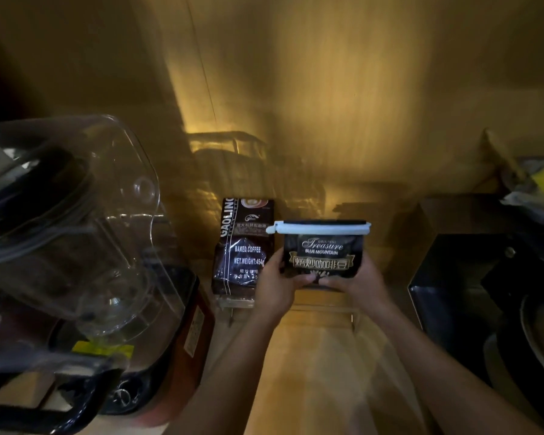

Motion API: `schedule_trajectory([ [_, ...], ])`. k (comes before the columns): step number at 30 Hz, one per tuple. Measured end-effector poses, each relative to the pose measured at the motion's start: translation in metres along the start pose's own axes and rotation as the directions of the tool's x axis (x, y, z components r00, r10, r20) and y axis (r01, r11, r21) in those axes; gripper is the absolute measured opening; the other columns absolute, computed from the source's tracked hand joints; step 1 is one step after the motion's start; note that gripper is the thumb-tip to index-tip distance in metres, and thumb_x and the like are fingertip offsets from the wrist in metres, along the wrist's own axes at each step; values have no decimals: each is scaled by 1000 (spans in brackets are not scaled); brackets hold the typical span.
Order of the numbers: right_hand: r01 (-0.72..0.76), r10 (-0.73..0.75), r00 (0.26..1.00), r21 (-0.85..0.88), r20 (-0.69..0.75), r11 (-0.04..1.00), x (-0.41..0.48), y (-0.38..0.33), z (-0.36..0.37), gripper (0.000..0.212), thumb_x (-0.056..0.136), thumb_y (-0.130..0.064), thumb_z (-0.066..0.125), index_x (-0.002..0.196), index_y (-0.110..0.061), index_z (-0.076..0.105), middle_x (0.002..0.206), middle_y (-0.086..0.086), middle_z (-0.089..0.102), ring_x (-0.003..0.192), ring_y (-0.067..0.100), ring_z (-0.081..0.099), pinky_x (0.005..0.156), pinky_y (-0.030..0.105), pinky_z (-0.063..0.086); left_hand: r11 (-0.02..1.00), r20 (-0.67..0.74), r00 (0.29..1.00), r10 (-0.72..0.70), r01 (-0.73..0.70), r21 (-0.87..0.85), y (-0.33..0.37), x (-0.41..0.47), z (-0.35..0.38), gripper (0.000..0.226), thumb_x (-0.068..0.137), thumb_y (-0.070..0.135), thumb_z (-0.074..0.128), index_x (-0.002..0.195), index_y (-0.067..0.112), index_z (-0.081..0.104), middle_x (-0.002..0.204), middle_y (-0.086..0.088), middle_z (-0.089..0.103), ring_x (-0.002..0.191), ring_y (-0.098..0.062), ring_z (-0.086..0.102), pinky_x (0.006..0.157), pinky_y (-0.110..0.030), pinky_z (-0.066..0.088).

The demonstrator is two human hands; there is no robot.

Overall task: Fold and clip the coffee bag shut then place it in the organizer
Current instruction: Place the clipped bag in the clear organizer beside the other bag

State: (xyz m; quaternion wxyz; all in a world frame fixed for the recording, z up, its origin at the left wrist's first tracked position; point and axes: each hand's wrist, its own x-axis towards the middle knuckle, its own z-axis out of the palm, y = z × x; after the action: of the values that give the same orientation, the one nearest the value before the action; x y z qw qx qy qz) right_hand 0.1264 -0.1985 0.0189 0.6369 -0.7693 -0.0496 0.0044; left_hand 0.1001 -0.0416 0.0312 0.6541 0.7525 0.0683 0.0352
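Nearest the camera, two bare forearms reach forward over a wooden desk. To the left stands one blender: a clear plastic jar on a dark red base that carries a yellow sticker, its writing too blurred to read. To the right sits one black box-like appliance with the curved rim of a metal bowl beside it.

Further out, the left hand and the right hand each close a grip on the lower corners of one black coffee bag, thumbs on its front face, holding it upright just above the desk. Its label reads "ORIGINAL Treasure BLUE MOUNTAIN" over a gold banner of Chinese characters. One pale blue clip runs across the bag's folded top, clamping it closed.

Just beside it on the left, one second bag stands upright in a clear organizer, whose front edge shows below the bag. It reads "GAOLIN" up its side, the word cut off at the top, then "BAKED.COFFEE" and "NET.WEIGHT:454g". The held bag hangs over the organizer's free right part; whether it touches the bottom is hidden.

Behind all this rises a wooden wall lit in warm yellow.
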Motion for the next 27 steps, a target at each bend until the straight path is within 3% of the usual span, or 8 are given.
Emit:
schedule_trajectory([
  [4, -4, 4, 1000, -21, 3, 1000, 4, 16, 1, 66, 56, 0, 82, 106, -23, 46, 94, -18, 55, 77, -19, 54, 57, -6, 37, 999, -41, 999, -24, 23, -25, -11, -1, 7, 45, 69, -2, 75, 98, 29, 57, 92, 6, 68, 82, -2, 63, 68, -13, 50],
  [6, 6, -6, 1000, -50, -8, 999, 2, 20, -2, 64, 59, -5, 82, 106, -30, 45, 97, -23, 51, 84, -20, 50, 61, -7, 37, 1000, -67, 997, -28, 27, -16, -10, 0, 8, 46, 70, 0, 75, 93, 34, 55, 90, 8, 68, 77, -3, 63, 63, -16, 51],
  [9, 20, -23, 996, -31, -83, 999, -6, 30, -4, 62, 66, -14, 79, 112, -38, 44, 109, -15, 51, 101, -6, 48, 77, 11, 43, 999, -151, 988, -22, 14, -53, -7, -3, 12, 49, 71, 0, 74, 108, 22, 52, 104, -6, 67, 94, -20, 63, 79, -38, 55],
  [11, 39, -42, 985, -26, -166, 999, -10, 33, -1, 61, 67, -15, 78, 110, -43, 45, 117, -7, 52, 103, 1, 49, 80, 29, 47, 997, -211, 977, 0, -15, -70, -7, -5, 16, 50, 72, -2, 73, 112, 18, 50, 109, -9, 66, 101, -20, 61, 89, -44, 51],
  [12, 52, -61, 977, -48, -203, 998, -11, 33, 2, 60, 67, -14, 77, 108, -44, 45, 116, -6, 52, 101, 0, 50, 79, 30, 47, 997, -238, 971, 12, -28, -67, -8, -6, 19, 48, 73, -3, 72, 111, 17, 51, 110, -10, 65, 103, -19, 60, 92, -45, 50],
  [17, 84, -154, 956, -271, -248, 959, -16, 37, 13, 62, 69, -10, 76, 117, -25, 40, 111, -8, 43, 96, 9, 48, 69, 14, 41, 999, -370, 928, 44, -43, 10, -9, -5, 30, 37, 73, 7, 75, 99, 23, 54, 106, -14, 62, 95, -17, 61, 88, -44, 50],
  [22, 129, -241, 944, -417, -227, 900, -11, 32, 15, 58, 69, -6, 76, 114, -13, 40, 108, 4, 49, 102, 21, 50, 77, 43, 52, 999, -430, 902, 40, -46, -3, -10, -2, 37, 38, 75, 10, 75, 104, 17, 52, 106, -14, 60, 98, -22, 58, 90, -47, 49],
  [27, 133, -277, 933, -494, -231, 859, 1, 34, 16, 57, 67, -8, 77, 111, -10, 41, 106, 13, 55, 98, 25, 53, 70, 33, 44, 999, -484, 874, 39, -45, -2, -7, 9, 43, 39, 74, 12, 75, 106, 13, 52, 106, -16, 57, 96, -23, 55, 86, -40, 48],
])
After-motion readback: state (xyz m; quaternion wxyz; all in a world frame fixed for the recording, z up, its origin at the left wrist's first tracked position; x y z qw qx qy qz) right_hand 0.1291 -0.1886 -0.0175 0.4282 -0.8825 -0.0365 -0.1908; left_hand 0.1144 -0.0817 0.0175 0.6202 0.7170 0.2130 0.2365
